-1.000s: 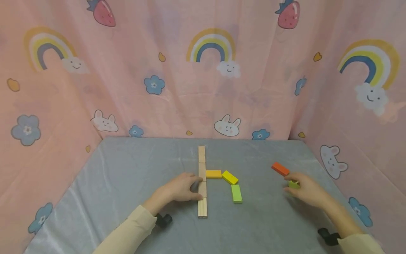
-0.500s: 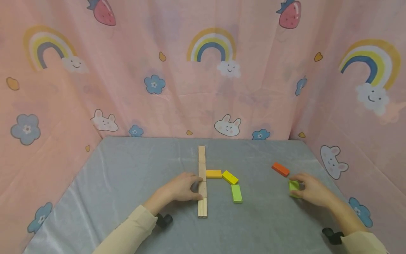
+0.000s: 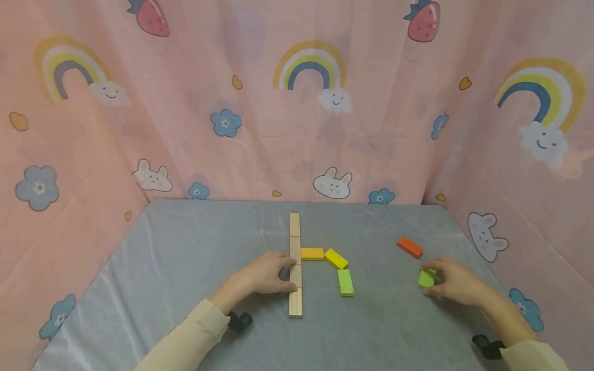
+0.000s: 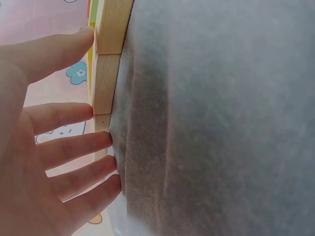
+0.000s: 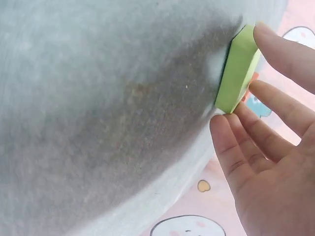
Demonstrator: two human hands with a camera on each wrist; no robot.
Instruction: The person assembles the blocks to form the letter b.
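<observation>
My left hand (image 3: pixel 266 274) rests with thumb and fingertips on a straight row of plain wooden blocks (image 3: pixel 295 250); in the left wrist view its fingers (image 4: pixel 74 147) are spread and nearly straight beside the blocks (image 4: pixel 107 83). On the right, my right hand (image 3: pixel 457 282) pinches a green block (image 3: pixel 426 278) between thumb and fingers. From the right wrist, the green block (image 5: pixel 237 71) appears tilted, the thumb at its upper end and fingertips of the hand (image 5: pixel 278 162) around its lower part.
Right of the wooden row, an orange-yellow block (image 3: pixel 312 254), a yellow block (image 3: pixel 336 258) and a light green block (image 3: pixel 345 283) form a bending line. A red-orange block (image 3: pixel 410 247) lies beyond my right hand. Patterned pink curtains surround the grey cloth (image 3: pixel 195 232).
The green block at my right hand has shifted a little to the left and turned, with the thumb now at its near side. My left hand has stayed in place.
</observation>
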